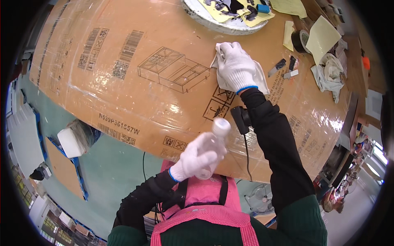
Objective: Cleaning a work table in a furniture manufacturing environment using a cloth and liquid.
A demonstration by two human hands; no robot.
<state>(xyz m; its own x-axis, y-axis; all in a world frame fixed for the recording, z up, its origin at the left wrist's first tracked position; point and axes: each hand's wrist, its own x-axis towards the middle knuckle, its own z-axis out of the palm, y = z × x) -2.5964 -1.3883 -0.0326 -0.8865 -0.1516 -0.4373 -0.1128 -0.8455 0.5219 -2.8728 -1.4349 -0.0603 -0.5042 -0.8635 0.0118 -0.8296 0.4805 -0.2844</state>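
Note:
My left hand (195, 158), in a white knit glove, is wrapped round a clear plastic bottle (207, 170) with a white cap (221, 126). The bottle tilts over the near edge of the cardboard-topped table (164, 110), slightly blurred. Farther out, my right hand (237, 65), gloved the same way, presses a white cloth (259, 80) onto the cardboard. Its fingers are bent over the cloth, which spreads out on both sides. Beside my right forearm lies a small black device (240, 119) with a cable.
At the far edge stands a round white turntable (223, 26) with yellow paper and dark scraps. To the right are a roll of black tape (301, 41), yellow sheets (323, 39), a crumpled cloth (328, 76) and small dark pieces (277, 67). A white container (70, 142) is at left.

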